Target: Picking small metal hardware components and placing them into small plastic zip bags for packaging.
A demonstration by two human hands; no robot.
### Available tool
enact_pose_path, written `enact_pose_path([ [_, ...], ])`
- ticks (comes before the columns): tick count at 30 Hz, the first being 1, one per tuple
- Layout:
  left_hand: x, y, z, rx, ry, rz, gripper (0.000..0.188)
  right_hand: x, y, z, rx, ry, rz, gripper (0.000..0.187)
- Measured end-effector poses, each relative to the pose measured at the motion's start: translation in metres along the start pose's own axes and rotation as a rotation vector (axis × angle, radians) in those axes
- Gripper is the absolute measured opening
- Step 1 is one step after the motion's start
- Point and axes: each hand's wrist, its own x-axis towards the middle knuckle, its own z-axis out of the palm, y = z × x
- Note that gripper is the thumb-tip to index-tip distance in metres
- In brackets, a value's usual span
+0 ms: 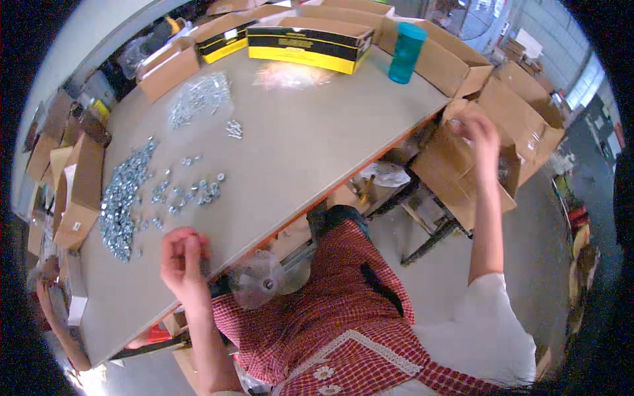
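**Two Hands Hovering Apart Near Little Shiny Nuts**

The left hand's [185,264] fingers are making a loose curl, with the thumb sitting close; I cannot tell if they are pinching anything. The right hand's [474,132] fingers are bending over an open brown box [452,173]. They are looking blurry, so I cannot tell if they are holding something.

A clear plastic bag [247,285] is hanging just beside the left hand, to its right, by the table edge. It is looking thin, soft and light, so its edge is seeming good to hold.

Loose nuts [191,193] are lying on the gray table [290,155], a little beyond the left fingertips and well apart from the right hand. A bigger nut pile [122,208] is spreading farther left. The nuts are looking hard, light and maybe slippery, so pinching one by its sides is seeming best.

Farther away, silver screws [201,99] are lying in a heap, and a teal cup [407,56] is standing near the boxes.
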Motion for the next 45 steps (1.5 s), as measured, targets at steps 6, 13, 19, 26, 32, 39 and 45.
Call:
enact_pose_path([
  [6,0.002,0.007,-0.001,0.005,0.035,-0.015,0.011,0.042,-0.049,0.260,-0.309,-0.574,-0.520,0.038],
  [13,-0.011,0.004,-0.005,0.081,0.040,0.040,0.006,0.076,-0.046,0.334,-0.838,-0.589,-0.507,0.030],
  [19,-0.005,0.010,0.004,-0.067,0.015,-0.082,0.014,0.009,-0.079,0.273,-0.198,-0.519,-0.619,0.025],
  [26,-0.016,0.034,0.021,-0.231,-0.305,-0.330,0.023,-0.125,-0.172,0.210,-0.054,-0.648,-1.399,0.043],
  [32,-0.055,0.055,0.004,-0.074,-0.186,-0.179,0.018,-0.160,-0.210,0.213,0.480,-0.857,-0.426,0.021],
  [39,-0.078,0.055,-0.011,0.235,-0.123,0.072,0.011,-0.179,-0.209,0.217,0.385,-1.206,-0.323,0.017],
  [45,-0.095,0.056,-0.015,0.241,-0.025,0.107,0.010,-0.191,-0.200,0.212,0.581,-1.495,-0.092,0.019],
])
